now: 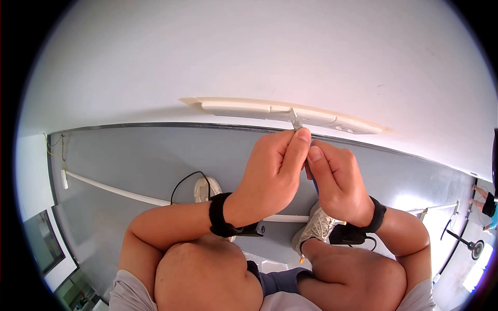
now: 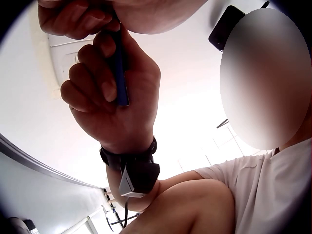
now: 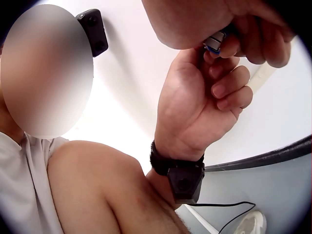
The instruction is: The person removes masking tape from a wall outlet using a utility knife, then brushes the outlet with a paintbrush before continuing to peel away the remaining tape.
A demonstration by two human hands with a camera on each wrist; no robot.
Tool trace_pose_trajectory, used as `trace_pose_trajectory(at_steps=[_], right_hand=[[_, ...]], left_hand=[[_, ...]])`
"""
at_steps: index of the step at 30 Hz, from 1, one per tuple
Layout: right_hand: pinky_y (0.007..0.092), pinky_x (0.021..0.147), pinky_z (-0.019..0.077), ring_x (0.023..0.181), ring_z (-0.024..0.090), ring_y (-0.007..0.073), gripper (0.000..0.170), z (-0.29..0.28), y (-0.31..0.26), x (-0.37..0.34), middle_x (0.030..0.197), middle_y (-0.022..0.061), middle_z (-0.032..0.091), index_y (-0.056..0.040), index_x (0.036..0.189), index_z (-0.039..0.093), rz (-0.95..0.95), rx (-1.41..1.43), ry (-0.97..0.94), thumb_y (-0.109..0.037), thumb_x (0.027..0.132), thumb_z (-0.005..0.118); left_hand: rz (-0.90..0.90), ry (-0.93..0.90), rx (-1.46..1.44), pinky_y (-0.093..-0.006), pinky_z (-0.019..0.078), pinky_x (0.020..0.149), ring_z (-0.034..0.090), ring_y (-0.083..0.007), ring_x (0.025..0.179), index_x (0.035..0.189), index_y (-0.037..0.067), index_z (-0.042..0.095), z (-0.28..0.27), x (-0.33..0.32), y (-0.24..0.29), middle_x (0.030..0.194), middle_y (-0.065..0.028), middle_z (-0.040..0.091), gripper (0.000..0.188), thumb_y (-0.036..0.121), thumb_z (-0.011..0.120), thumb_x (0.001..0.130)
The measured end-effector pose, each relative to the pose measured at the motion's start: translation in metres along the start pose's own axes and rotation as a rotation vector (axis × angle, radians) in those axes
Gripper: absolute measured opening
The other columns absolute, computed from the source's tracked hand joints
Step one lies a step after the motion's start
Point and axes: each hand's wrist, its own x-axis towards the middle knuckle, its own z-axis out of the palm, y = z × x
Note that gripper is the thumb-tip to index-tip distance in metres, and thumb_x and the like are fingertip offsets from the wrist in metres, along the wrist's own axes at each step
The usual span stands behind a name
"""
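Both hands hold a slim blue utility knife (image 2: 120, 73), its metal blade end (image 1: 296, 121) showing above the left thumb in the head view. My left hand (image 1: 275, 168) pinches the front of it between thumb and curled fingers. Just behind, my right hand (image 1: 340, 179) grips the blue handle, whose back end lies across the palm in the left wrist view. The blade tip is right at the lower edge of the white socket panels (image 1: 236, 110) on the wall. Beige edging (image 1: 190, 103) surrounds these panels. Fingers hide most of the knife.
The white wall (image 1: 259, 52) meets the grey floor (image 1: 129, 150) at a dark skirting strip (image 1: 155, 126). A white floor conduit (image 1: 119, 191) runs behind the shoes (image 1: 317, 228). A black cable (image 1: 179, 181) loops near the left shoe. A black fan (image 1: 474, 249) stands far right.
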Motion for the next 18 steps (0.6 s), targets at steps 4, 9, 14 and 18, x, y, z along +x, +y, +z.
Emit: trace_pose_trajectory(at_steps=[4, 9, 14, 18], right_hand=[[0.0358, 0.051, 0.0388, 0.052, 0.042, 0.0212, 0.025, -0.001, -0.001, -0.001, 0.063, 0.0138, 0.056, 0.0027, 0.089, 0.061, 0.015, 0.012, -0.005, -0.01, 0.107, 0.049], [0.0347, 0.053, 0.0385, 0.056, 0.041, 0.017, 0.027, -0.003, -0.006, -0.003, 0.064, 0.0108, 0.054, 0.0033, 0.09, 0.062, 0.05, 0.042, -0.006, -0.01, 0.108, 0.048], [0.0334, 0.054, 0.0379, 0.059, 0.04, 0.0142, 0.029, -0.007, -0.014, -0.002, 0.065, 0.0079, 0.052, 0.0037, 0.09, 0.062, 0.13, 0.083, -0.02, -0.012, 0.109, 0.048], [0.0327, 0.055, 0.0384, 0.061, 0.04, 0.014, 0.029, -0.008, -0.017, -0.002, 0.066, 0.0074, 0.053, 0.0039, 0.091, 0.063, 0.154, 0.097, -0.029, -0.013, 0.109, 0.047]], left_hand=[[-0.005, -0.008, -0.012, -0.0343, 0.0371, 0.054, 0.043, -0.015, 0.055, 0.077, -0.001, 0.058, 0.001, 0.0, 0.001, 0.061, -0.0076, 0.056, 0.047, 0.027, 0.045, 0.112], [-0.017, -0.026, -0.037, -0.0338, 0.0365, 0.054, 0.042, -0.014, 0.055, 0.077, -0.002, 0.058, 0.002, 0.001, 0.006, 0.061, -0.0071, 0.055, 0.047, 0.026, 0.045, 0.112], [-0.071, -0.042, -0.078, -0.0337, 0.0339, 0.053, 0.038, -0.0128, 0.055, 0.075, -0.002, 0.057, 0.002, 0.002, 0.005, 0.059, -0.0055, 0.051, 0.047, 0.025, 0.044, 0.112], [-0.093, -0.044, -0.112, -0.0339, 0.0323, 0.052, 0.036, -0.0119, 0.055, 0.074, -0.002, 0.056, 0.002, 0.004, 0.005, 0.058, -0.0046, 0.048, 0.048, 0.025, 0.044, 0.112]])
